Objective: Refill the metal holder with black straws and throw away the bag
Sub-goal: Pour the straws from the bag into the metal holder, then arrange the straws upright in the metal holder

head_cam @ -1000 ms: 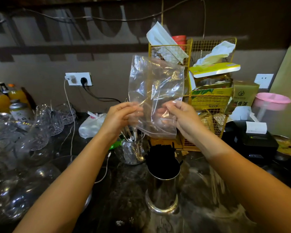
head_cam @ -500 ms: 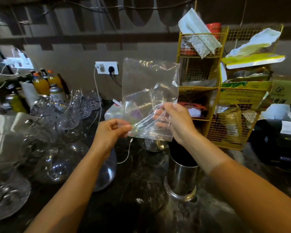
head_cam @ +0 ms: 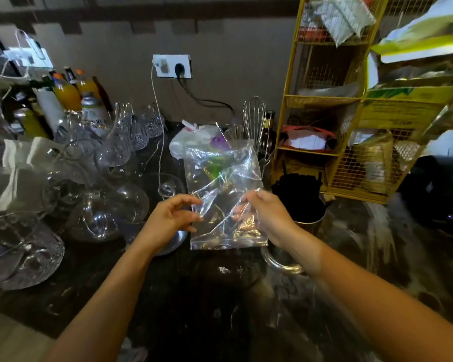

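Observation:
An empty clear plastic bag (head_cam: 224, 178) hangs crumpled in front of me above the dark counter. My right hand (head_cam: 266, 214) pinches its right side. My left hand (head_cam: 171, 218) touches its left edge with the fingers spread and curled; whether it grips is hard to tell. The metal holder (head_cam: 302, 226) stands just right of the bag, partly hidden behind my right wrist. It is packed with black straws (head_cam: 296, 186) that stick up above its rim.
Several clear glasses and bowls (head_cam: 94, 194) crowd the counter's left side, with bottles (head_cam: 66, 92) behind them. A yellow wire rack (head_cam: 324, 100) stands at the back right, a whisk (head_cam: 254, 118) beside it. A black device (head_cam: 439, 189) sits far right. A wall socket (head_cam: 171, 66) feeds cables.
The bag has come down from in front of the rack to just above the counter. My view has swung left and down. My left hand's fingers have loosened on the bag's edge.

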Available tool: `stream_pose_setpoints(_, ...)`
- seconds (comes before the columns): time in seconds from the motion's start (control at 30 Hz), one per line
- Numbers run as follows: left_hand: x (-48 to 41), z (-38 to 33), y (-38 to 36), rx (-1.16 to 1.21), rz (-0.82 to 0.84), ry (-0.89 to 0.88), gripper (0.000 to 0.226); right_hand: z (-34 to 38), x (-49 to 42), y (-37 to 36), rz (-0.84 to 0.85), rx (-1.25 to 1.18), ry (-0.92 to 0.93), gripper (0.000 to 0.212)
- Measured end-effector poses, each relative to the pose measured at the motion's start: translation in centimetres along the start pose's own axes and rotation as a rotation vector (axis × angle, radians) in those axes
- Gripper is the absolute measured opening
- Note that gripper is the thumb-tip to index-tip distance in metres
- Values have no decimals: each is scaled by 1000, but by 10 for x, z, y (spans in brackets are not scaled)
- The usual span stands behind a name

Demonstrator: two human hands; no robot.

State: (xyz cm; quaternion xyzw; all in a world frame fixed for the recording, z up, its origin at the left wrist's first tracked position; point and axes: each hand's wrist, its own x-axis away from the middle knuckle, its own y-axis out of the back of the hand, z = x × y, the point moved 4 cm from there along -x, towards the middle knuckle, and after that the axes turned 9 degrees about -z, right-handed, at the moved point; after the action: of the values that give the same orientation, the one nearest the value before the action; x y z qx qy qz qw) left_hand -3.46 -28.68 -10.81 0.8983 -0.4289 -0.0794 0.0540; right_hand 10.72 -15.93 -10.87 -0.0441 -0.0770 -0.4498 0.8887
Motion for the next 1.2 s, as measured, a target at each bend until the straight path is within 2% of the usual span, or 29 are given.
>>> stream_pose_setpoints(0.17,9,34,2,-59,8,141,52,-27,4,0,78,136,14,8)
stream_pose_setpoints(0.27,12,46,2,-135,15,152,68,-48,8,-1,189,200,-71,45)
stream_pose_setpoints(0.37,12,57,-5,-192,74,127,73,-64,8,0,219,218,-128,57)
stream_pose_setpoints(0.47,12,73,-13,-295,90,151,75,-80,4,3,166,252,-148,65)
stream_pose_setpoints(0.6,11,104,-30,-394,159,143,75,-101,0,12,27,560,5,87)
stream_pose_setpoints(0.73,10,126,-37,-536,177,130,64,-124,3,12,11,674,68,76)
stream_pose_setpoints(0.9,8,136,-39,-648,181,136,48,-138,2,17,-26,641,139,65)
stream_pose_setpoints(1.0,12,141,-41,-837,152,127,52,-144,7,17,3,875,201,56)
stream_pose_setpoints(1.1,19,144,-49,-1156,134,-60,63,-147,13,14,76,1168,356,52)
stream_pose_setpoints(1.2,26,154,-60,-1242,259,-155,67,-153,14,11,183,1313,437,55)
